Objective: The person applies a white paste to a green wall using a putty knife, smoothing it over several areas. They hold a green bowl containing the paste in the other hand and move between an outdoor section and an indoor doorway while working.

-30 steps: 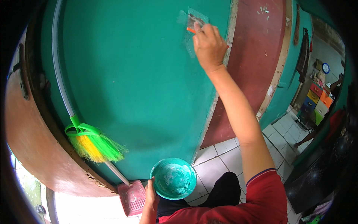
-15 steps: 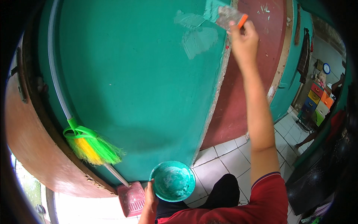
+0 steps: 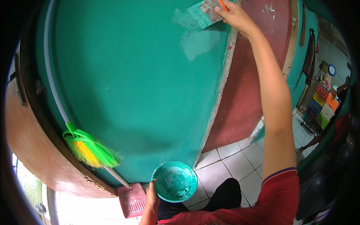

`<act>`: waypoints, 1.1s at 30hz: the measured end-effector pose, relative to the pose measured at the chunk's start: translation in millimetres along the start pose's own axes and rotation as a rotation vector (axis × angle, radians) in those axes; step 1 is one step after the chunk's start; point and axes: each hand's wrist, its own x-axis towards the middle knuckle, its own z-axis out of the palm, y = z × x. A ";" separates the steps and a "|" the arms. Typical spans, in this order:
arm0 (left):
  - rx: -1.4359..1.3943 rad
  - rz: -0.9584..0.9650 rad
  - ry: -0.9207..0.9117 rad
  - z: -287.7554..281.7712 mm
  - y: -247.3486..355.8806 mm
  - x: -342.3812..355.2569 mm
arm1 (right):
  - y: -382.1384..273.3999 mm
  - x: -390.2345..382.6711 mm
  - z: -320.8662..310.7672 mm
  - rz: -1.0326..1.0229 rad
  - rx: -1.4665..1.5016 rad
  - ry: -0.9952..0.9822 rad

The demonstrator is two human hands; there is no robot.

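My right hand [image 3: 234, 17] grips a putty knife [image 3: 210, 11] with an orange handle, its stained metal blade at the top of the green wall [image 3: 127, 71], beside the vertical edge. Teal paste [image 3: 195, 17] lies thick around the blade, and a lighter smeared patch [image 3: 198, 45] is just below. My left hand [image 3: 151, 195] holds a round teal bowl [image 3: 174, 182] by its left side, low in front of me; paste coats its inside.
A green-and-yellow broom [image 3: 90, 146] and pink dustpan [image 3: 133, 200] lean at left. Right of the edge are a maroon panel [image 3: 247, 86] and tiled floor [image 3: 225, 165]. At far right, colourful drawers [image 3: 322, 101] and a person's bare leg [image 3: 313, 142].
My right hand has moved upward and rightward from a second ago with the putty knife, and more paste is spread at the top. My left hand and bowl stay nearly in place.
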 end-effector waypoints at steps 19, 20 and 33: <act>0.130 0.021 -0.012 13.4 -16.4 -0.3 | -2.4 -81.8 94.5 -0.781 -0.823 0.718; 0.133 0.020 0.000 14.6 -16.0 -3.3 | 1.6 -80.3 101.7 -0.755 -0.877 0.714; 0.132 0.003 -0.033 3.4 -16.9 -5.0 | 2.1 -106.9 136.2 -0.668 -0.913 0.484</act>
